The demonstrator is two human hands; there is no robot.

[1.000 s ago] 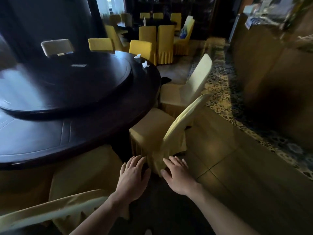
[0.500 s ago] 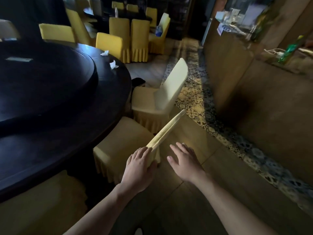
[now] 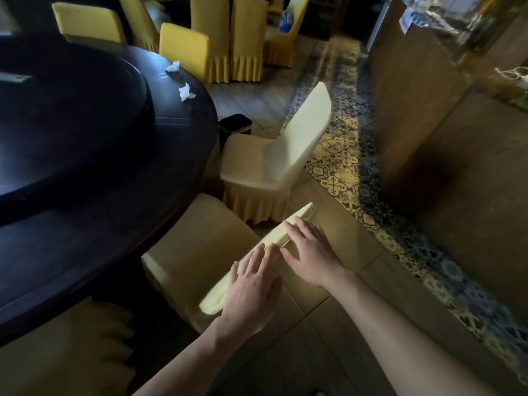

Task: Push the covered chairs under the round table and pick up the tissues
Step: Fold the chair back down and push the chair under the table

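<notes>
A: Head view, only one we have. Both hands on the top edge of the nearest covered chair (image 3: 200, 252). Left hand (image 3: 251, 290) flat on the backrest top, fingers (image 3: 258, 260) together, extended, not curled round anything. Right hand (image 3: 310, 255) just beside it, further along the same edge, fingers (image 3: 300, 230) slightly spread, also flat. Neither is clamped, it's palm contact.

B: Where's the chair relative to the worktop?

A: Seat faces the round worktop (image 3: 85, 252). Front of the seat sits at the near-right rim, looks partly tucked under, can't tell how far. Backrest's long axis runs diagonally, lower-left to upper-right, roughly tangent to the rim. Hands are on the outer side, worktop lies beyond the backrest from them. So the push goes across that axis, toward the worktop centre.

B: Which hand leads?

A: Judgement: about even, left is nearer the backrest's middle, right nearer its far end. Uneven force would likely yaw the chair.

B: Rest of the job?

A: Second covered chair (image 3: 268, 167) stands further along the rim, turned away at an angle, clearly not pushed in. Two crumpled tissues on the far-right edge of the worktop: tissue one (image 3: 187, 92), tissue two (image 3: 173, 67). Both well apart from the hands, beyond the second chair, not yet picked up. Right hand is the nearer side for them.
</notes>
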